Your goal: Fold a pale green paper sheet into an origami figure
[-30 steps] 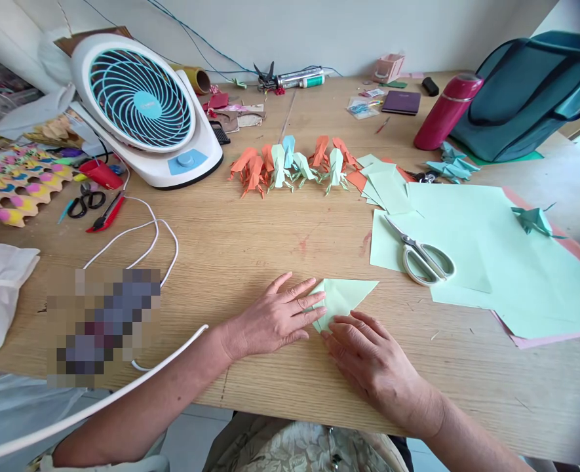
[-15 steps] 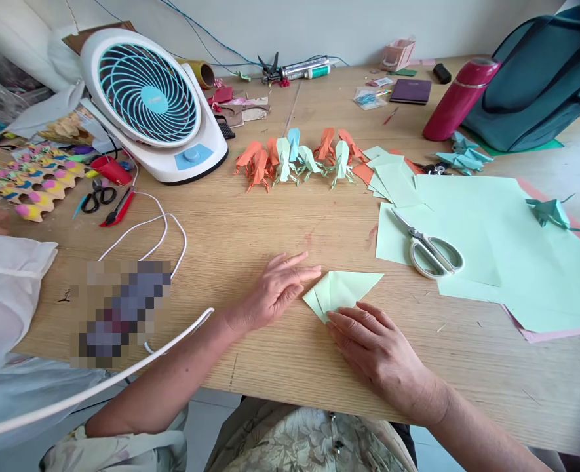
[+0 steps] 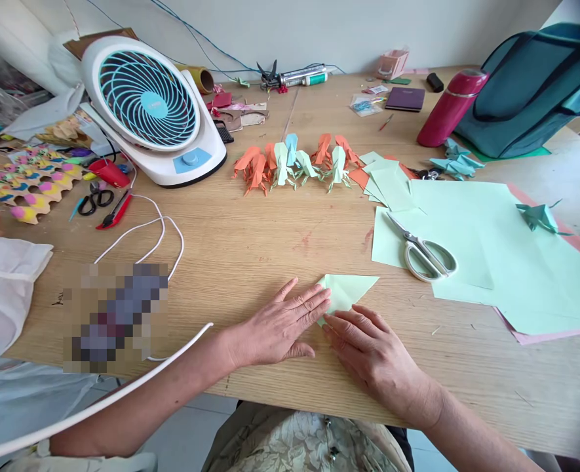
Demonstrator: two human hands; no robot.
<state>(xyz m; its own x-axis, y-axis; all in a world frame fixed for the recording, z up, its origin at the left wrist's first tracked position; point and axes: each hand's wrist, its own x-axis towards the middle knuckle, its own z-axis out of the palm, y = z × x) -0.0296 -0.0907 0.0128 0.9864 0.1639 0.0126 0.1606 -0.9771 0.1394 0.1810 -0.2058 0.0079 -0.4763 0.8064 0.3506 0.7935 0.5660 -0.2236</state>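
A sheet of pale green paper [image 3: 346, 289], folded to a pointed shape, lies flat on the wooden table in front of me. My left hand [image 3: 290, 322] is spread flat, its fingertips covering the paper's left part and its thumb apart on the tabletop. At the paper's lower edge, my right hand [image 3: 375, 364] has its fingers bent and close together, holding the sheet; its thumb is hidden. Beyond the hands stands a row of folded paper figures in orange [image 3: 256, 172], pale green [image 3: 280, 164] and blue [image 3: 291, 148].
White-handled scissors [image 3: 422, 252] rest on large green sheets [image 3: 540, 282] at right, near a teal paper figure [image 3: 538, 216]. A fan [image 3: 191, 160], a red bottle [image 3: 451, 108] and a teal bag [image 3: 530, 98] stand farther back. A white cable [image 3: 122, 385] crosses my left arm. Another person's sleeve [image 3: 9, 275] is at left.
My left hand has moved right and slightly down, from beside the paper onto its left part, and its fingers have flattened. The right hand stays at the lower edge.
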